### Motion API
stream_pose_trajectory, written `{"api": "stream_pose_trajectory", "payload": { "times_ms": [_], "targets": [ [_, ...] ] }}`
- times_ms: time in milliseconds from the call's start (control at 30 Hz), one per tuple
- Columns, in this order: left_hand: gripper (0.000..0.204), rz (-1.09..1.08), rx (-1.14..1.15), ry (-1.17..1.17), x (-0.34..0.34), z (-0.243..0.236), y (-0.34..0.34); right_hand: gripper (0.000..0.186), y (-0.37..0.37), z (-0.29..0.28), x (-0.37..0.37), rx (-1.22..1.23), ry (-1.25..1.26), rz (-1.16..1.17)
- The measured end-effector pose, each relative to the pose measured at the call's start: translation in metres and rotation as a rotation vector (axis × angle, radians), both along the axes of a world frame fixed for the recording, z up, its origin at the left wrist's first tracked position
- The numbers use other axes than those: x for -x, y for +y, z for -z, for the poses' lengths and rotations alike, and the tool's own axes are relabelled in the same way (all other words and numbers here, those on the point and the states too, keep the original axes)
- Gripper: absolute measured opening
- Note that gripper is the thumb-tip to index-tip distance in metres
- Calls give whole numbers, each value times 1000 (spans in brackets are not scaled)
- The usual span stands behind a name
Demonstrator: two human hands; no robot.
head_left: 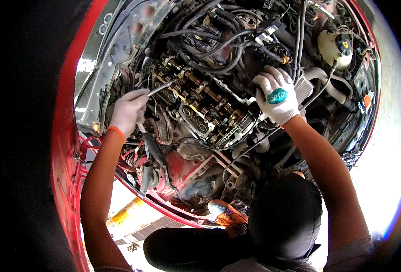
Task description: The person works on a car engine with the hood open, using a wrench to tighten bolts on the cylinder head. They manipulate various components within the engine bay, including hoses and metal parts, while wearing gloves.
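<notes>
My left hand (128,111), in a pale glove with an orange cuff, grips a silver metal tool (159,87) whose shaft reaches toward the exposed top of the engine (202,104), with its camshafts and valve parts. My right hand (275,95), in a white knit glove with a green patch, is at the far right edge of that opened engine top, beside hoses and a pale finned metal part (305,88). Its fingers are curled; what lies under their tips is hidden.
A translucent reservoir (334,54) sits at the upper right among black hoses (223,47). The red body edge (67,90) of the car curves along the left. My dark-clothed legs (187,245) and an orange shoe (227,213) are at the bottom, inside or over the bay.
</notes>
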State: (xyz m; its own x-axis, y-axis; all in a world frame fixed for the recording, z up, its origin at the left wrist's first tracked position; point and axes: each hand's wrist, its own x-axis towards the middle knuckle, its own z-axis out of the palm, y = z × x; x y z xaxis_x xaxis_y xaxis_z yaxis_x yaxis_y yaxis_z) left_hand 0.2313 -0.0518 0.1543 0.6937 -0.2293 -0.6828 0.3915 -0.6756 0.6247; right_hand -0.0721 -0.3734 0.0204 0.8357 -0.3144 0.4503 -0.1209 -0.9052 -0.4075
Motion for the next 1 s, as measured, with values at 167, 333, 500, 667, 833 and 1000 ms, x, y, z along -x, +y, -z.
{"api": "stream_pose_trajectory", "payload": {
  "times_ms": [167, 333, 500, 667, 833, 1000],
  "targets": [
    [27, 1194, -89, -966, -17, 0, 3, 38, 0, 0, 0, 16, 29, 8],
    [32, 554, -3, -418, -7, -6, -1, 38, -1, 1, 0, -4, 14, -2],
    [29, 1175, -311, -901, -1, -9, -2, 39, 0, 2, 0, 18, 25, 5],
    [28, 241, -57, -55, -8, -7, -5, 39, -1, 2, 0, 3, 7, 1],
    [28, 952, -217, -803, -6, -14, -12, 40, 0, -1, 0, 5, 7, 0],
    [28, -5, -30, 79, -3, -12, -10, 40, 0, -1, 0, -4, 8, 6]
  ]
}}
